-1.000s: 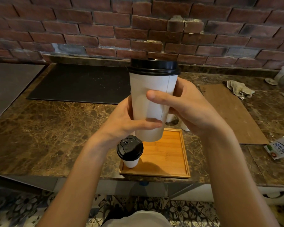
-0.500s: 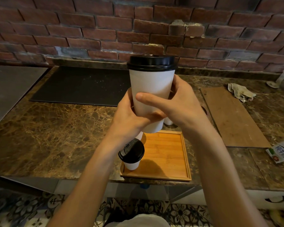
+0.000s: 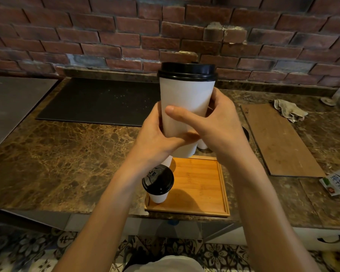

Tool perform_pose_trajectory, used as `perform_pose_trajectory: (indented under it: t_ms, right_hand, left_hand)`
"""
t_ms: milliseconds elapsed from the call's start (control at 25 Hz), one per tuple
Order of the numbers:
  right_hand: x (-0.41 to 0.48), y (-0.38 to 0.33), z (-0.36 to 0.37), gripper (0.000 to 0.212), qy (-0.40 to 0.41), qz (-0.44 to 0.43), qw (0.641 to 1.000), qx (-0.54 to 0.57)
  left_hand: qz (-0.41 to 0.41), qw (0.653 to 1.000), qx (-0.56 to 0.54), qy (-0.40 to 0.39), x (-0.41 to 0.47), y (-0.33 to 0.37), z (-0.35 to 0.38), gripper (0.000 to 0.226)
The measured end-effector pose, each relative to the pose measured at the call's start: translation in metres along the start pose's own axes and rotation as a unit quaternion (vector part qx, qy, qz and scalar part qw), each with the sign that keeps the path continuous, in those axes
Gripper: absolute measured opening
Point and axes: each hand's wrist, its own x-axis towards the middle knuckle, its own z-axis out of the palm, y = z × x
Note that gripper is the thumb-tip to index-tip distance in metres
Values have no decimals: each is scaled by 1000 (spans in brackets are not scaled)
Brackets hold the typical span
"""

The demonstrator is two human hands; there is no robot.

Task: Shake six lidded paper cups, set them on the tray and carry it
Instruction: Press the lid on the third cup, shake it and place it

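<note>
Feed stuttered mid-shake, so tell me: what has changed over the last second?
The tall lidded cup has risen slightly: its base now just clears the far edge of the tray in view. The left hand and right hand have closed in round its lower half, thumbs now crossing. Unchanged: both hold it upright; the small lidded cup stands in the tray's near left corner.

A tall white cup [image 3: 186,99] with a black lid [image 3: 187,70] is being held upright in the air over the tray's far edge, with the left hand [image 3: 155,138] and right hand [image 3: 218,122] both wrapping its lower half. The square wooden tray [image 3: 200,185] is lying at the worktop's front edge. A second cup [image 3: 157,196], black-lidded, is standing upright in the tray's front left corner. Bits of other white cups [image 3: 202,145] are showing just beyond the tray's far edge.
</note>
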Motion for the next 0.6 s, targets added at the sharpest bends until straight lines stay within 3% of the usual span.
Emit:
perform_pose_trajectory:
  t_ms: [360,600]
  right_hand:
    - [6,-3,-13,48,-64,-15,996,65]
    - [8,0,-21,54,-125,-5,988,94]
  left_hand:
    - [-21,996,-47,-76,5,8,-8,70]
    - [-20,990,-68,-121,7,6,-10,73]
